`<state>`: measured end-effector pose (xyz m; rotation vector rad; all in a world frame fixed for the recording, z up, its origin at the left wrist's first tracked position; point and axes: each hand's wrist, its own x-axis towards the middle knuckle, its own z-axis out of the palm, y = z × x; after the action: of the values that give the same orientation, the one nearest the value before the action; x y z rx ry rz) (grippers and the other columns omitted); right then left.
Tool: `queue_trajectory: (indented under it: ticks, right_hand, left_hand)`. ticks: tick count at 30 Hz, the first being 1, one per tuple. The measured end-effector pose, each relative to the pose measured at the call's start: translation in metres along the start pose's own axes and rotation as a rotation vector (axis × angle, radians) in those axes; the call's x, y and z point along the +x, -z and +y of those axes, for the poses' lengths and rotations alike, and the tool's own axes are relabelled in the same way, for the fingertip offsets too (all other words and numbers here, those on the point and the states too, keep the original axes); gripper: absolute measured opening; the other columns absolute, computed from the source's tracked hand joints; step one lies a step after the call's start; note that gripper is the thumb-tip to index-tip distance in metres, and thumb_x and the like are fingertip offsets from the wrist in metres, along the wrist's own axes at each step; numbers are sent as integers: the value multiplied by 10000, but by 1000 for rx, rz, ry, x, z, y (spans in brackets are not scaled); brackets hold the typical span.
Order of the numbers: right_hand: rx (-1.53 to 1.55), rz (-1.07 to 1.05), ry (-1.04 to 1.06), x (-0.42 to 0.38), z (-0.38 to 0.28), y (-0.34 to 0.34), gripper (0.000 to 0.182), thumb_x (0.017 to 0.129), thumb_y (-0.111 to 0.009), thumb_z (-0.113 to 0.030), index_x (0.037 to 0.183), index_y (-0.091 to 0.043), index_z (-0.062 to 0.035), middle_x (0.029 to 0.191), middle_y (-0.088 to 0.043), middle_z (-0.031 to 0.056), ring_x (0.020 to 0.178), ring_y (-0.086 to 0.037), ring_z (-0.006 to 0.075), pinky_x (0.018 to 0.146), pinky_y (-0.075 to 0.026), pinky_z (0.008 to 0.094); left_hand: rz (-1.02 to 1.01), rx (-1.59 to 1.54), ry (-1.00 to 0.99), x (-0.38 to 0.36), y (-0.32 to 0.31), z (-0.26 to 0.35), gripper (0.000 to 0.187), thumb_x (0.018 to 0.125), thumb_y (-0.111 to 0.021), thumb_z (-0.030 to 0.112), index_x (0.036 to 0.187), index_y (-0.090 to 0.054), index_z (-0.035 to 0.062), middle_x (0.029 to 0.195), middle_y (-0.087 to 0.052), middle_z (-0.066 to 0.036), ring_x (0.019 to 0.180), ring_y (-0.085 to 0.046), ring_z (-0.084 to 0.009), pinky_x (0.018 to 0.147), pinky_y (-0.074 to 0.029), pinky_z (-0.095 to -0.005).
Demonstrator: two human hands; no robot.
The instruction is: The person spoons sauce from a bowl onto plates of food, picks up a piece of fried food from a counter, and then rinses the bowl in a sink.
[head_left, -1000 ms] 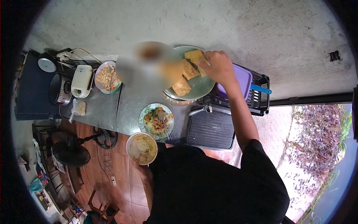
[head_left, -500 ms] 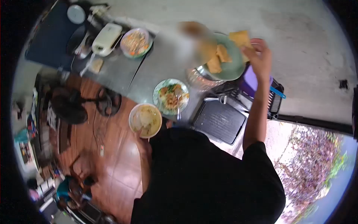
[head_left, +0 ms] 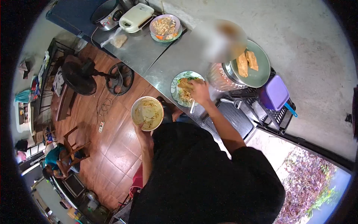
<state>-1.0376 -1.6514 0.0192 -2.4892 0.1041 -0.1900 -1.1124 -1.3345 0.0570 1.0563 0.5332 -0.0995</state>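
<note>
My left hand [head_left: 144, 135] grips the rim of a pale bowl [head_left: 148, 106] with thin, light-coloured food remains inside. My right hand [head_left: 200, 92] is over a patterned white plate [head_left: 175, 83] at the counter's edge. Its fingers are closed on a golden-brown piece of fried food [head_left: 185, 83]. Noodle-like food and greens [head_left: 184, 95] lie on that plate, and a spoon handle [head_left: 192, 108] sticks out past its rim. To the right, a green plate [head_left: 263, 56] holds golden fried pieces [head_left: 242, 66], resting on a round metal container [head_left: 219, 77].
A grill pan [head_left: 233, 118] and a rack with a purple container [head_left: 275, 92] stand at right. Farther left are a bowl of chopped food [head_left: 164, 28], a white appliance [head_left: 137, 17] and a rice cooker [head_left: 108, 16]. A fan [head_left: 80, 74] and a seated person [head_left: 61, 158] are beyond the counter.
My right hand has moved from above the green plate to the patterned plate, carrying a fried piece. My left hand keeps hold of the bowl. The view has shifted.
</note>
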Motion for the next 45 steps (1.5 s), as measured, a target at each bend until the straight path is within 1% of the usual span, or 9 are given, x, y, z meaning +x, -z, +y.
queue_trajectory:
  ticks: [10,14,19,21,25,33,37,42,45]
  right_hand:
    - [-321,-158,156,69,22,-21,339,761,-673,-91,1095,-689,-143,1163,-650,107,1125,-577,300,965,-416,448]
    - [502,145,-157,15,41,-23,208,848,-632,-36,1054,-653,-30,1028,-642,132,982,-649,296,814,-522,388]
    - [779,262,-439,-105,77,-80,425,877,-635,-27,1280,-501,-10,1019,-657,107,971,-641,176,742,-507,296]
    - [804,262,-942,-124,57,-83,492,884,-600,9,1341,-421,-28,1038,-675,143,942,-658,200,723,-506,271]
    - [1377,205,-990,-130,78,-102,445,958,-531,-66,1377,-382,-74,1094,-655,239,980,-672,323,818,-548,410]
    - [1966,218,-733,-135,107,-125,556,906,-615,-13,1374,-382,-200,1077,-616,161,931,-643,289,783,-550,418]
    - [1910,32,-757,-109,112,-120,589,890,-623,14,1371,-379,-224,1093,-609,154,938,-636,304,755,-550,413]
    - [1823,177,-535,-115,125,-136,620,882,-612,36,1377,-395,-268,1098,-616,136,871,-640,290,692,-541,377]
    - [1785,181,-691,-106,136,-132,671,865,-630,36,1403,-381,-279,1108,-616,146,871,-645,298,660,-545,381]
  left_hand:
    - [30,-44,-36,-14,2,9,685,827,-582,249,1470,-373,142,1405,-467,-115,1276,-509,-288,997,-491,-464]
    - [21,-36,-59,-12,0,7,649,843,-576,245,1452,-394,117,1388,-487,-114,1256,-527,-284,990,-491,-452]
    - [55,-58,-22,-4,-7,8,573,871,-572,251,1393,-456,46,1296,-573,-119,1189,-584,-263,984,-488,-422]
    - [31,-64,15,0,-7,7,540,888,-573,248,1368,-482,19,1265,-608,-128,1168,-604,-252,994,-478,-415]
    - [66,-61,1,-4,-18,14,542,891,-545,230,1386,-460,24,1299,-586,-131,1185,-595,-271,1032,-452,-438]
    - [39,-85,-90,-9,21,20,549,873,-515,189,1388,-430,20,1302,-568,-163,1185,-593,-293,986,-504,-442]
    - [138,-107,-117,-15,16,30,524,878,-507,183,1372,-446,22,1287,-575,-157,1177,-596,-291,990,-500,-453]
    - [191,-186,-40,-1,32,35,524,886,-509,209,1372,-447,23,1280,-585,-158,1176,-595,-292,981,-501,-453]
    - [218,-204,-37,15,50,35,570,875,-528,240,1398,-406,48,1293,-574,-159,1166,-602,-290,960,-517,-452]
